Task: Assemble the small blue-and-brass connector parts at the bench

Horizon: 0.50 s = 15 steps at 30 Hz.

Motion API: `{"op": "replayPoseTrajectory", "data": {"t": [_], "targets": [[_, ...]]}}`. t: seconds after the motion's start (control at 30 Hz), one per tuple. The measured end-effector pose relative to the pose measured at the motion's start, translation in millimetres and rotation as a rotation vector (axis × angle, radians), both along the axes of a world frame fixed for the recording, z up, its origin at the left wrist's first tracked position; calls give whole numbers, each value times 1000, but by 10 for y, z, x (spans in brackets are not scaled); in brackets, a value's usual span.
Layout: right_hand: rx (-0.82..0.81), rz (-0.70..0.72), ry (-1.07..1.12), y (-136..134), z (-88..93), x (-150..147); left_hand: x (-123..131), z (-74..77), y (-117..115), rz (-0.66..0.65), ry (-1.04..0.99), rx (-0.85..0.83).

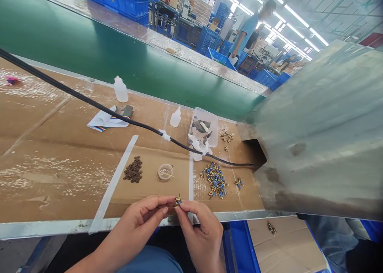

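Near the table's front edge, my right hand [201, 227] pinches a small brass-and-blue part [178, 201] between thumb and index finger. My left hand [142, 221] is closed beside it, its index fingertip at the part; whatever lies between its thumb and finger is too small to make out. Beyond my hands lie a pile of small brown discs [133, 170] and a round clear cup [165, 172] with a thin stick in it. A heap of similar brass-and-blue parts [216, 180] lies to the right, with a smaller cluster [238, 182] beside it.
A black cable [89, 101] crosses the table into an opening in the metal housing [317, 145]. Two white squeeze bottles [121, 90] and a plastic box [212, 119] stand behind. A green conveyor belt [125, 65] runs past. Beyond it, a person [243, 35] stands by blue crates.
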State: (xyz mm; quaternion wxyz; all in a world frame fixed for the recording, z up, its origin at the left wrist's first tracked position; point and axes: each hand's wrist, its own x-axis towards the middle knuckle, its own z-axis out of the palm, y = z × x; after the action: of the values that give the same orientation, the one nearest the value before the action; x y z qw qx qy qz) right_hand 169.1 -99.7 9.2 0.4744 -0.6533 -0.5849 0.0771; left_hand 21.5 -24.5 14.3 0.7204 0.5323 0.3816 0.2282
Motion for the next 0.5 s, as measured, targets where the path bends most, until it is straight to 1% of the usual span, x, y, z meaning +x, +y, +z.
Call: {"op": "replayPoseTrajectory", "data": {"t": [0.23, 0.5], "targets": [[15, 39, -25, 4, 15, 9, -11, -82, -8, -10, -28, -79], [41, 100, -86, -18, 19, 13, -18, -130, -17, -8, -35, -41]]}}
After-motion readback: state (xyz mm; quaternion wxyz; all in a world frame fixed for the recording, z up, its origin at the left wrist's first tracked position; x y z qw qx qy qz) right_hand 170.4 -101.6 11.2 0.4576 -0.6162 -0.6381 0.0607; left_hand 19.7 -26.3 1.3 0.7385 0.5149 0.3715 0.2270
